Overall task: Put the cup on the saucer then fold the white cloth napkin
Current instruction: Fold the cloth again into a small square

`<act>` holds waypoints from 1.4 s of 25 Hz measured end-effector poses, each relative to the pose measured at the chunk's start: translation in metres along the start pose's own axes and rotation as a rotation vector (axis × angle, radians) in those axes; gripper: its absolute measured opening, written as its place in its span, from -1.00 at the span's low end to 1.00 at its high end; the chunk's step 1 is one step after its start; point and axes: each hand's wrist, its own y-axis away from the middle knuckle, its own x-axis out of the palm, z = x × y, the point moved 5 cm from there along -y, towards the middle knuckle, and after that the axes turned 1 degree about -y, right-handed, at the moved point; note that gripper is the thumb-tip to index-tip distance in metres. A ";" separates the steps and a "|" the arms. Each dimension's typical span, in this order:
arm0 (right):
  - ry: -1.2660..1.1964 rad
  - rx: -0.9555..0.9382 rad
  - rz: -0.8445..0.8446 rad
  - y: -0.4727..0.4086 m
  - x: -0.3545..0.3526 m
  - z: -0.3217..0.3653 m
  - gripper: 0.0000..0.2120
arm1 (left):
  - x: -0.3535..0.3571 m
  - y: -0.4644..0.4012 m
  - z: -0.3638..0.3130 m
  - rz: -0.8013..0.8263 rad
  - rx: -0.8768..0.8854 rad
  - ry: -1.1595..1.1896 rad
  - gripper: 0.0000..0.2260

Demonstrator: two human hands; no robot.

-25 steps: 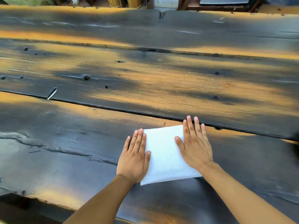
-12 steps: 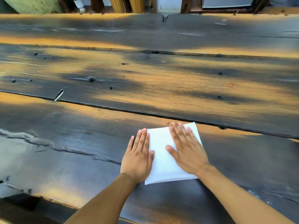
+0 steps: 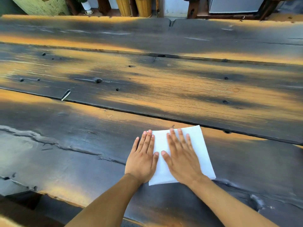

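A: What is seen across most of the view?
B: A broad bench of dark, weathered planks is seen, streaked with orange patches; long seams are run between the planks, and small knot holes are scattered over the middle plank.

A: What is found beyond its far edge?
B: Two woven baskets are stood side by side; a small white pot with a plant is placed to their left, beside a pale green object; a grey panel is set at the upper right.

A: Where is the white cloth napkin laid?
B: It is laid flat on the nearest plank, right of centre, folded into a roughly square shape; its far right corner is brought close to the seam; no cup or saucer is shown.

A: How are the hands placed?
B: The right hand is pressed palm-down on the middle of the napkin, its fingers spread open and stretched flat, nothing gripped; the left hand is laid flat along the napkin's left edge, partly on the cloth and partly on the wood, its fingers extended and held together, nothing gripped; the two thumbs are brought close together over the cloth; both bare forearms are extended from the lower edge.
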 end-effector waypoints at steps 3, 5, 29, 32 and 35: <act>-0.005 -0.052 0.042 0.007 0.018 0.028 -0.38 | -0.009 0.003 0.001 -0.104 0.050 0.150 -0.47; 0.018 -0.051 0.052 0.007 0.020 0.026 -0.38 | -0.016 0.017 0.004 -0.191 -0.034 0.333 -0.51; -0.009 -0.047 0.012 0.037 0.000 0.032 -0.42 | 0.009 0.059 -0.024 0.045 -0.100 0.002 -0.47; -0.024 -0.060 0.057 0.039 0.018 0.046 -0.44 | 0.012 0.059 -0.023 0.028 -0.115 0.005 -0.47; 0.056 -0.069 0.092 0.052 0.012 0.008 -0.36 | 0.010 0.060 -0.024 0.030 -0.092 -0.016 -0.45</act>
